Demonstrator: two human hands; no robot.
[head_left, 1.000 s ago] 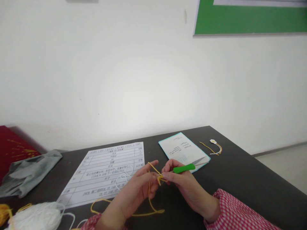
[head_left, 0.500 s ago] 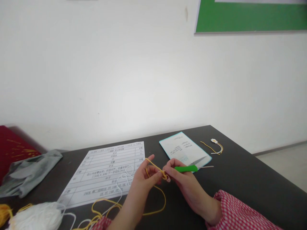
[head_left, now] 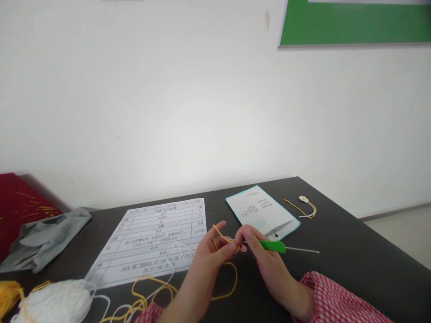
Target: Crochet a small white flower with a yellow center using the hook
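My right hand [head_left: 266, 258] is closed round the green handle of a crochet hook [head_left: 274, 246], whose back metal shaft sticks out to the right. The hook's front end meets the yellow yarn [head_left: 235, 244] at my left fingertips. My left hand [head_left: 210, 258] pinches that yarn between thumb and fingers, with a strand running over the raised index finger. A loop of the same yarn hangs below and trails left across the table. Both hands are close together, and the small stitches between them are partly hidden by fingers.
On the black table [head_left: 336, 251] lie a printed pattern sheet [head_left: 144, 251], a blue-edged card [head_left: 261, 211] and a small white-and-yellow crocheted piece [head_left: 303, 198] with tails. At left are a white yarn ball [head_left: 55, 303], an orange yarn ball [head_left: 8, 291], a grey pouch [head_left: 50, 237] and a red object [head_left: 23, 211].
The hook has turned so its back shaft points further right and lower. The fingers of my right hand have shifted around the handle. The whole view has moved slightly.
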